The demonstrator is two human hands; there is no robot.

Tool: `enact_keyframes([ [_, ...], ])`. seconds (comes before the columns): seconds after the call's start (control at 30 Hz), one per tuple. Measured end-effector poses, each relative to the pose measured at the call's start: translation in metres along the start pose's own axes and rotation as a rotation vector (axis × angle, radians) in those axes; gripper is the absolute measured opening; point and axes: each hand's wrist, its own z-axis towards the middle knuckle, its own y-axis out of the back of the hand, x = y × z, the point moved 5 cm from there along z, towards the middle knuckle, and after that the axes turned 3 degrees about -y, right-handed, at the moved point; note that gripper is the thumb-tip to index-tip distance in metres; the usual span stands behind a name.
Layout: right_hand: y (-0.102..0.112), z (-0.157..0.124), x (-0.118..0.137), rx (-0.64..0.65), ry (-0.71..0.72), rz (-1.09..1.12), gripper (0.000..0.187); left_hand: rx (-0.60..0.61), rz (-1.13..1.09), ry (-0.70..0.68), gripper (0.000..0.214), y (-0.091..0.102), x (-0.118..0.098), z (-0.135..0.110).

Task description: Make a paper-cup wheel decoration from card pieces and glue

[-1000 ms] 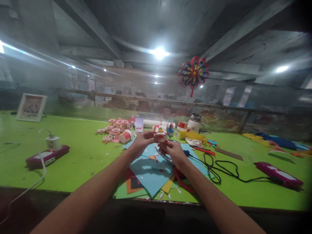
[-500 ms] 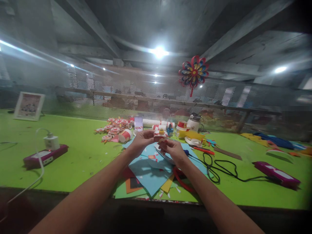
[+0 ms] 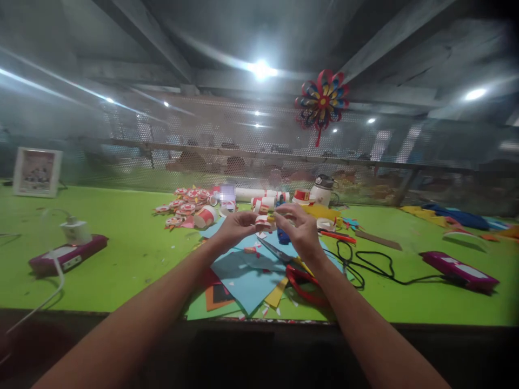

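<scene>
My left hand (image 3: 235, 229) pinches a small red and white paper piece (image 3: 263, 221) above the green table (image 3: 133, 248). My right hand (image 3: 299, 231) is raised beside it, thumb and forefinger pinched at the piece's right edge, the other fingers spread. Under both hands lie blue paper sheets (image 3: 247, 273) with orange, yellow and dark sheets beneath. Red-handled scissors (image 3: 298, 275) rest on the paper below my right wrist.
A pile of red and white paper ornaments (image 3: 184, 208) and cups lies behind my hands, with paper rolls (image 3: 259, 194) and a white bottle (image 3: 322, 192). Magenta power strips sit left (image 3: 67, 256) and right (image 3: 458, 267). A black cable (image 3: 365, 267) loops to the right. A paper pinwheel (image 3: 321, 101) hangs on the mesh.
My right hand rose and shifted right, its fingers spreading. The left hand kept hold of the paper piece. The camera tilted slightly.
</scene>
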Motion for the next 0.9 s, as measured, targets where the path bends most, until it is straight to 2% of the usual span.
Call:
enact_keyframes([
  [0.1,-0.001,-0.002,0.009,-0.007,0.115,-0.071,0.005,-0.011,0.009,0.023,0.030,0.000,0.007,0.000],
  [0.2,-0.002,-0.002,0.009,-0.001,0.141,-0.058,0.007,-0.014,0.039,0.030,0.029,0.000,0.009,0.000],
  [0.33,-0.002,-0.002,0.007,0.028,0.120,0.005,0.005,-0.062,0.047,0.016,0.025,0.006,0.009,0.000],
  [0.6,-0.006,-0.003,0.004,0.102,0.064,0.102,0.006,-0.059,-0.001,0.032,0.024,0.009,0.010,-0.002],
  [0.77,-0.003,-0.002,0.009,0.071,0.069,0.048,0.010,-0.050,0.001,0.024,0.025,0.009,0.011,-0.002],
  [0.9,0.003,-0.001,0.008,-0.022,0.015,0.047,0.019,-0.040,0.021,0.034,0.027,0.007,0.009,-0.002],
])
